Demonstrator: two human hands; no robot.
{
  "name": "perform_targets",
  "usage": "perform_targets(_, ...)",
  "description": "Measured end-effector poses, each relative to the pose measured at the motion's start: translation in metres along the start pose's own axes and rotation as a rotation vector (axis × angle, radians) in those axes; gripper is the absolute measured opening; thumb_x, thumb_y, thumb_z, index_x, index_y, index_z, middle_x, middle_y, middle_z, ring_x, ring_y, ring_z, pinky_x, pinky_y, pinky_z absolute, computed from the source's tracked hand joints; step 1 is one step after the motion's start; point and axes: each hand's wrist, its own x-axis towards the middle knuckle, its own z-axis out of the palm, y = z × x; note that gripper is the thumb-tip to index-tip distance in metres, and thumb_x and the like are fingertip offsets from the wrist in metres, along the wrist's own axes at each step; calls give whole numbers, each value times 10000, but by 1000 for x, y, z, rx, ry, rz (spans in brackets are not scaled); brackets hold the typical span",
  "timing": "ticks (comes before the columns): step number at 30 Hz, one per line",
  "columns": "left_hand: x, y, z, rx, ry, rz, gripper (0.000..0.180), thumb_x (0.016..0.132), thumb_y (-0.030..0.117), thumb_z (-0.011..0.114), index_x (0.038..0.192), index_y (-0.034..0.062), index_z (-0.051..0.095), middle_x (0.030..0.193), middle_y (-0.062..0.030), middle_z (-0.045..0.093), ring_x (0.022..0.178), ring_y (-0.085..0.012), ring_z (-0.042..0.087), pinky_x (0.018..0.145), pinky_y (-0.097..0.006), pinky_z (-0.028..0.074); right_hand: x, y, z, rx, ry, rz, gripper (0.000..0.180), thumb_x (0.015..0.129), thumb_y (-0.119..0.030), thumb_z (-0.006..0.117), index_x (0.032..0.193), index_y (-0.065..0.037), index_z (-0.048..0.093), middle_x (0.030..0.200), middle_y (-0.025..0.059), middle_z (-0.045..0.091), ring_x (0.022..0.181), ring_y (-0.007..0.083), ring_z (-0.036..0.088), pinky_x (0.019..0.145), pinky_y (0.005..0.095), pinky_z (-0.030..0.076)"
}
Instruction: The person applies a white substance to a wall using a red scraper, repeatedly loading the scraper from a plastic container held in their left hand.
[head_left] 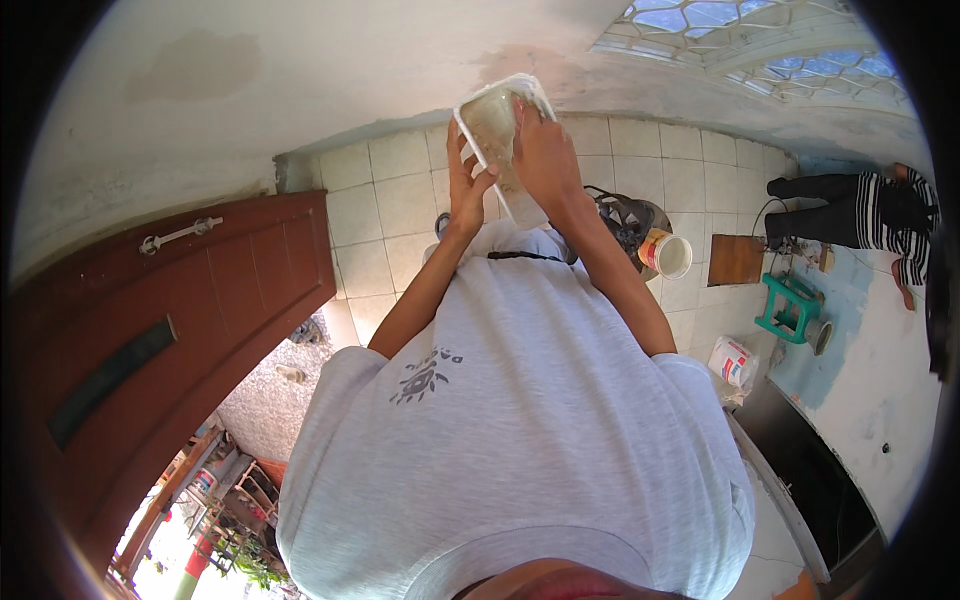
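1. the person is holding a white rectangular tray (497, 135) up at the top middle of the frame, tilted, so both hands can work on it.
2. the left hand (463, 185) is clamping its lower edge, arm raised.
3. the right hand (545, 155) is pressing over its side, fingers curled, with a white bucket (668, 254) below at right.

Container (497, 125) between both hands; door (170, 330) left, stool (795, 305) right.

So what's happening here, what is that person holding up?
A person in a grey T-shirt holds a clear rectangular plastic container up in front of them with both hands. The left hand grips its lower edge, the right hand its side. A white bucket and green stool stand on the tiled floor.
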Motion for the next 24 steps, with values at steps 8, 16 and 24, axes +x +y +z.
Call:
perform_targets(8, -1, 1, -4, 40, -15, -35, 1009, 788, 253, 686, 1584, 162, 73, 1514, -162, 293, 1201, -317, 500, 955, -404, 497, 0, -8, 9, 16, -56, -165, 342, 802, -59, 654, 1115, 50, 569, 936, 291, 660, 909, 466, 635, 806, 488, 520)
perform_targets(16, -1, 4, -9, -77, -46, 13, 991, 800, 334, 674, 1578, 130, 96, 1528, -159, 288, 1282, -343, 457, 1066, -450, 403, -15, -12, 5, 66, -49, -141, 335, 813, -18, 588, 1144, 28, 607, 984, 271, 666, 900, 446, 643, 765, 499, 513)
perform_targets(24, -9, 3, -13, -58, -57, -23, 958, 813, 319, 651, 1573, 110, 107, 1526, -143, 299, 1332, -320, 405, 1122, -440, 327, -7, -26, 15, 76, -101, -198, 324, 800, -8, 584, 1121, 17, 620, 1007, 238, 676, 897, 407, 659, 798, 470, 522)
